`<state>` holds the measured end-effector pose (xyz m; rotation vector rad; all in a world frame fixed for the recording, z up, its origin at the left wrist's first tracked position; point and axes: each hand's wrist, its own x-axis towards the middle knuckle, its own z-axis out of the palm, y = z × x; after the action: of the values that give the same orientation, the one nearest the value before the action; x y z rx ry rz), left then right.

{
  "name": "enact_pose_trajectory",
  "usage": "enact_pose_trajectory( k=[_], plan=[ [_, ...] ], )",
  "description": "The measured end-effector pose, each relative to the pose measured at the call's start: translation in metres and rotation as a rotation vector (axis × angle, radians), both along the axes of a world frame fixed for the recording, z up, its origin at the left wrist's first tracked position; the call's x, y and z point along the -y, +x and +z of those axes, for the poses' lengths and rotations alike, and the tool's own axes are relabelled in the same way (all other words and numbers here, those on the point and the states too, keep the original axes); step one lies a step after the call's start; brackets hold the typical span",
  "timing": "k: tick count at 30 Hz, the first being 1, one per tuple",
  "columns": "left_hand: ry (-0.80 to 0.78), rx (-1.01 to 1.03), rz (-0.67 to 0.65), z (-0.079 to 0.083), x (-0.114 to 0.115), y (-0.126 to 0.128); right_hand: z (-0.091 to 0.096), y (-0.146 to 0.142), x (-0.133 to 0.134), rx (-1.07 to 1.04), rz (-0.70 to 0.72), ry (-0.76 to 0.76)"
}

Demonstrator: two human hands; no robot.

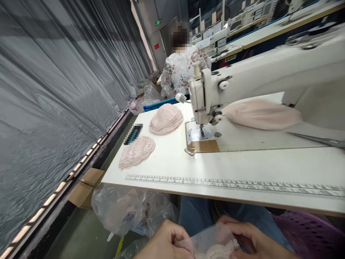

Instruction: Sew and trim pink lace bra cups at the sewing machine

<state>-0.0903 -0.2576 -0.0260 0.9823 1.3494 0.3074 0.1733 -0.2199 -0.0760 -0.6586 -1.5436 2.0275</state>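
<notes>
Fingers (181, 234) of left hand (168, 241) and right hand (249, 237) grip one lace-edged piece (211, 245), two fabric stacks (165, 119) (138, 152) lying beyond

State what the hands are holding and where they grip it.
A sheer lace-trimmed piece: the left hand holds it at its left side, the right hand at its right side, by the lace.

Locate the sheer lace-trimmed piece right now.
The sheer piece is at the head view's bottom, right of centre, held by the left hand and right hand.
</notes>
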Motion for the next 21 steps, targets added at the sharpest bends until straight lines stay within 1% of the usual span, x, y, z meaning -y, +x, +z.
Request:
enact_pose_trajectory(
  k=[3,8,11,16,21],
  plan=[
    [-0.044,0.017,-0.012,-0.006,-0.001,-0.005,0.004,-0.002,0.000,-0.009,-0.049,-0.006],
    [-0.081,0.154,-0.039,0.002,-0.005,-0.004,0.004,-0.002,0.002,0.044,-0.074,-0.002],
    [-0.097,0.249,-0.007,0.003,-0.004,-0.005,0.000,-0.003,0.006,0.071,-0.100,-0.031],
    [-0.127,0.332,0.090,-0.004,0.001,-0.009,-0.005,-0.018,0.012,0.032,-0.091,-0.083],
    [-0.139,0.330,0.080,-0.002,0.003,-0.012,-0.003,-0.029,0.013,0.010,-0.092,-0.144]
  ],
)
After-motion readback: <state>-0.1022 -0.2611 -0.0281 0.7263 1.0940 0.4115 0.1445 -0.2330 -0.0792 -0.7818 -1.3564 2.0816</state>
